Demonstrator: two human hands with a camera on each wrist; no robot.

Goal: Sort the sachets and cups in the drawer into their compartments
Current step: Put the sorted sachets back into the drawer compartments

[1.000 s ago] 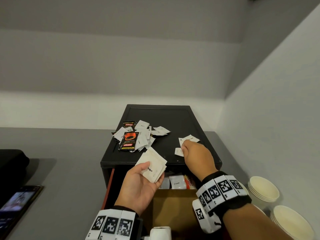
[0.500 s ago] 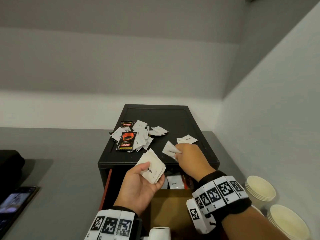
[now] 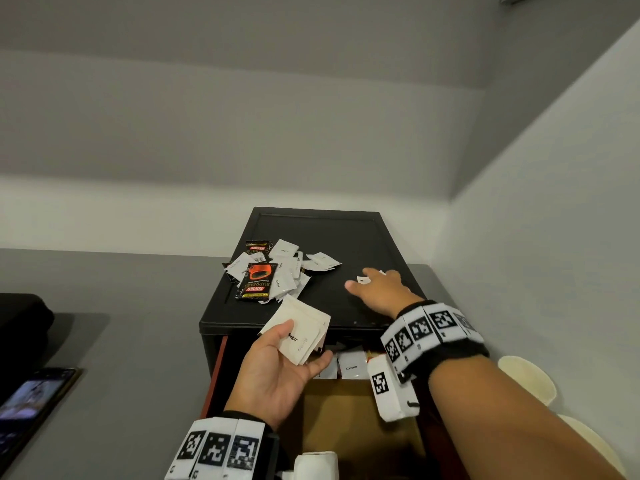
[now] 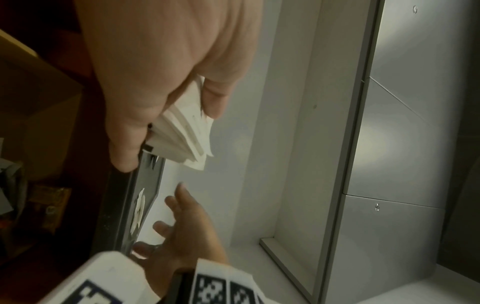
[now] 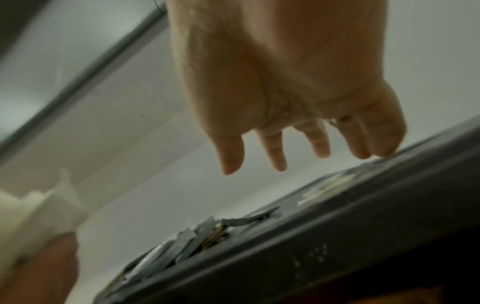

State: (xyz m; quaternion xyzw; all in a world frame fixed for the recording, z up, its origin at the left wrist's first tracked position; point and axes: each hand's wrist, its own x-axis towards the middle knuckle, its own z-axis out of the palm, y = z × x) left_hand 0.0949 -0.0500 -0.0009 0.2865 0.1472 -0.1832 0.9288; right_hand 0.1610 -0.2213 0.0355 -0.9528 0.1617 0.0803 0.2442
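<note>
A black drawer box [image 3: 346, 233] stands on the grey counter with its drawer [image 3: 346, 407] pulled out. A loose pile of white and black-orange sachets [image 3: 273, 268] lies on the box top. My left hand [image 3: 273, 370] hovers over the drawer front and grips a stack of white sugar sachets [image 3: 299, 329], also seen in the left wrist view as a fanned stack of sachets [image 4: 187, 135]. My right hand [image 3: 379, 289] reaches over the box top, fingers spread, above a single white sachet [image 3: 363, 280]. A Cream sachet [image 3: 351, 367] stands in the drawer.
Stacks of cream paper cups [image 3: 528, 377] stand on the counter to the right of the box, close to the side wall. A phone [image 3: 33, 403] and a black case [image 3: 20, 317] lie at the far left.
My right hand carried one white sachet to my left hand's stack, then went back empty to the box top's right side. The left hand stayed put.
</note>
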